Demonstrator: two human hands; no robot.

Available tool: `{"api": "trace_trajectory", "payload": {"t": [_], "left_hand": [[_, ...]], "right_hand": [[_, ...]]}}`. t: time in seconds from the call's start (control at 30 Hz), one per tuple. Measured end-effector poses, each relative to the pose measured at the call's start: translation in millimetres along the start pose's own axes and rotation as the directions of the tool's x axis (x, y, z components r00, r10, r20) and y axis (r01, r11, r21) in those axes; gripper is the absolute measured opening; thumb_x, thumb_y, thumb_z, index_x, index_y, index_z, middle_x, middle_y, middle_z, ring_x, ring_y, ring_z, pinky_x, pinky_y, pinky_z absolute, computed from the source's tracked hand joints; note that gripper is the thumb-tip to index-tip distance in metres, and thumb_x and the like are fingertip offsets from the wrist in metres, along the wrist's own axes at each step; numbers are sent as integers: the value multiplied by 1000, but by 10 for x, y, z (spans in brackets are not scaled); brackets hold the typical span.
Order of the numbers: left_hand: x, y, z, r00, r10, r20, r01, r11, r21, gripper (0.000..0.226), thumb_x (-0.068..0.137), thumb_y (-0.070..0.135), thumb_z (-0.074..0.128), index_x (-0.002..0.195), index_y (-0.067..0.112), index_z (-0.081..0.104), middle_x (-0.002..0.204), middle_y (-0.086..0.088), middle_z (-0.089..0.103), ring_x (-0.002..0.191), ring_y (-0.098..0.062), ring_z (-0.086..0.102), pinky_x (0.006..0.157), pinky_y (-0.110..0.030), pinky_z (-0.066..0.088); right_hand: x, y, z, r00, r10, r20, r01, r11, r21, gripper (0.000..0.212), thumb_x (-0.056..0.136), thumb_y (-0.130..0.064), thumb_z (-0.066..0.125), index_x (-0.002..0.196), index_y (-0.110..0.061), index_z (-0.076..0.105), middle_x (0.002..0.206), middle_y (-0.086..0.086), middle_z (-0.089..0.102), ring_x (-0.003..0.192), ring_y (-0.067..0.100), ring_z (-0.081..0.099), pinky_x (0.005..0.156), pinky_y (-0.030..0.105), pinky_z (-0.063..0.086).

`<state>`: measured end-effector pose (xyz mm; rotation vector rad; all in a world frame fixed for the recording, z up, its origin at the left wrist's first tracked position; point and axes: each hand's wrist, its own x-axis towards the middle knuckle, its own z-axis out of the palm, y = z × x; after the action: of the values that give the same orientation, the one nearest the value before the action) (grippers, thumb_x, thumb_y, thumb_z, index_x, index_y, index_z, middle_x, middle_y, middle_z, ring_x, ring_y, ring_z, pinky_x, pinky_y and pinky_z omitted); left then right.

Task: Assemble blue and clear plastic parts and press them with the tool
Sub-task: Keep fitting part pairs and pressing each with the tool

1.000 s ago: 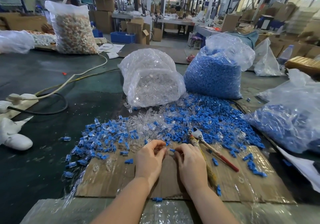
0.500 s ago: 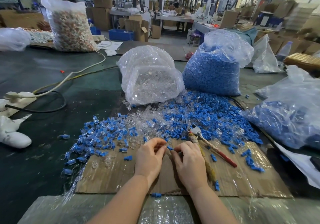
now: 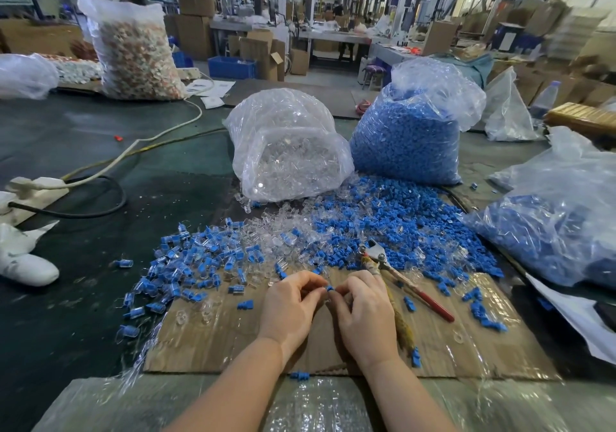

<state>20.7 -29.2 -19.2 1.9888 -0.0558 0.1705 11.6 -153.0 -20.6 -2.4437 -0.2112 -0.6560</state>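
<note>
My left hand (image 3: pixel 293 305) and my right hand (image 3: pixel 365 311) meet over the cardboard sheet (image 3: pixel 466 348), fingertips together. Between them they pinch a small blue plastic part (image 3: pixel 330 288); any clear part with it is hidden by the fingers. The pliers-like tool (image 3: pixel 396 276), with one red handle and one wrapped handle, lies on the cardboard just right of my right hand. Loose blue parts (image 3: pixel 400 225) and clear parts (image 3: pixel 283 231) are heaped beyond my hands. Assembled blue-and-clear pieces (image 3: pixel 186 265) lie scattered to the left.
A bag of clear parts (image 3: pixel 286 151) and a bag of blue parts (image 3: pixel 410 138) stand behind the heap. Another bag of blue pieces (image 3: pixel 560 228) lies at the right. Cables (image 3: pixel 100 178) and a white power strip (image 3: pixel 36 185) cross the dark table at the left.
My hands have drawn closer together, and the blue part is now pinched between both sets of fingertips. The tool has not moved.
</note>
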Motion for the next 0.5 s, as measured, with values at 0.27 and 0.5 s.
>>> {"api": "trace_trajectory", "payload": {"t": [0.27, 0.5], "left_hand": [[-2, 5, -6, 999, -25, -22, 24, 999, -33, 19, 88, 12, 61, 84, 30, 63, 81, 15, 65, 76, 7, 58, 68, -4, 44], [-5, 13, -15, 999, -32, -14, 32, 998, -56, 26, 90, 9, 57, 87, 35, 59, 84, 14, 64, 77, 7, 59, 68, -7, 47]], "right_hand": [[-12, -3, -6, 998, -23, -54, 25, 999, 39, 18, 75, -14, 77, 70, -12, 60, 78, -1, 56, 77, 18, 51, 79, 39, 48], [-16, 0, -9, 998, -36, -45, 39, 998, 58, 21, 71, -6, 76, 88, -13, 66, 88, -2, 57, 86, 16, 51, 79, 30, 45]]}}
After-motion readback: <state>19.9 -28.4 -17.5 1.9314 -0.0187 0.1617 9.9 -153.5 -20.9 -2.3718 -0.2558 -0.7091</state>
